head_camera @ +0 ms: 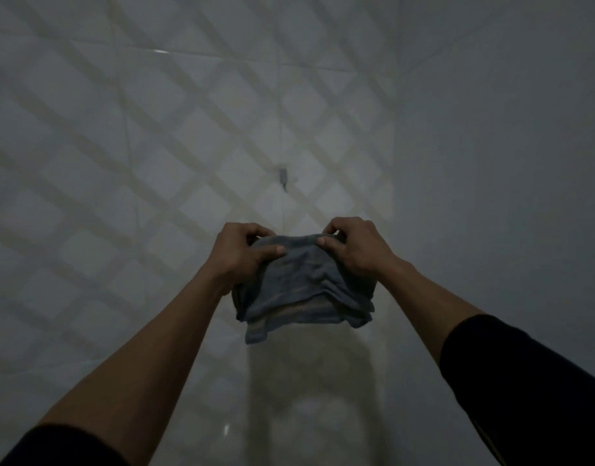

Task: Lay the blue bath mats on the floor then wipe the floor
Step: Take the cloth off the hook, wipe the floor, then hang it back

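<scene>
Still Folded, Held Aloft by Its Top Edge

Both hands pinch the upper edge of the soft, bunched blue-grey terry bath mat (302, 287): the left hand (244, 253) at one corner, the right hand (354, 252) at the other, thumbs pressing cloth against curled fingers. Below the grips the mat hangs in folded layers, its long axis running hand to hand. Neither hand is nearer. The pale diamond-patterned tiled surface (148, 156) lies beyond; unfolding likely comes first.

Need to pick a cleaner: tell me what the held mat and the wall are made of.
Blue bath mat: soft woven fabric, likely terry cotton; it folds and drapes limply, matte. Wall: glazed ceramic tile, apparently; grout lines and a glossy glint show.
</scene>
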`<state>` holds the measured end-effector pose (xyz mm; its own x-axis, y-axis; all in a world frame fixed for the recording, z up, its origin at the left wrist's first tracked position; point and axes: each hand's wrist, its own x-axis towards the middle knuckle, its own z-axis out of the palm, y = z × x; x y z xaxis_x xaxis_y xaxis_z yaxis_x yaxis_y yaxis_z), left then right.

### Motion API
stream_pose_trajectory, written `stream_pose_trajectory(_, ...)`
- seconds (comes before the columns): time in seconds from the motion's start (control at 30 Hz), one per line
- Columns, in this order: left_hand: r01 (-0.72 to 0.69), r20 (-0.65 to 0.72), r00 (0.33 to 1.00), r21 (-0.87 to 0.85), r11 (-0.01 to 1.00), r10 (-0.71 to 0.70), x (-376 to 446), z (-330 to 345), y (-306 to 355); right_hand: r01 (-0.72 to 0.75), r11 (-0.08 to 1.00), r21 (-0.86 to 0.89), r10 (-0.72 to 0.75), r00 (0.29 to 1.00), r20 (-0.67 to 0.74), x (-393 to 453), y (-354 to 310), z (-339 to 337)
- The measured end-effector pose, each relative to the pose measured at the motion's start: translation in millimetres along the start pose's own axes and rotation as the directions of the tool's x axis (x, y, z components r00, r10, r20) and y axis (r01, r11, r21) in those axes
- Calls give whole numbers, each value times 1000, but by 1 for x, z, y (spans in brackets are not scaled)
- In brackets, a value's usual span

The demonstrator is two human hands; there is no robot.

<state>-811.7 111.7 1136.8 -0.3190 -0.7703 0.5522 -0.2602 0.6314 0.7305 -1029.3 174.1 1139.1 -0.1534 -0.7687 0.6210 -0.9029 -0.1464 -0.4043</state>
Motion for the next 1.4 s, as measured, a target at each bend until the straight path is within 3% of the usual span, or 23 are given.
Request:
stream_pose_trajectory(0.17,-185,-181,956,235,954,230,43,16,5,189,982,-1,-189,981,-53,55,18,1)
stream_pose_trajectory(0.33,-195,-243,917,418,887,317,84,17,5,307,945,-111,-321,936,-145,99,22,11)
stream_pose_trajectory(0.6,-187,-303,841,615,766,448,135,13,16,336,899,-283,-394,901,-181,150,13,7)
stream_pose_trajectory(0.87,-110,-293,881,636,764,371,155,7,-3,334,874,-353,-403,904,-144,178,8,38)
stream_pose_trajectory(1.0,-121,-288,879,634,763,379,153,11,-17,219,958,-185,-257,942,-215,181,20,60)
stream_pose_trajectory(1.17,-118,-280,886,635,764,369,155,19,-29,262,930,-258,-318,925,-207,163,26,66)
stream_pose_trajectory(1.4,-37,-281,927,588,808,247,146,34,-32,156,982,-106,-172,971,-165,151,19,71)
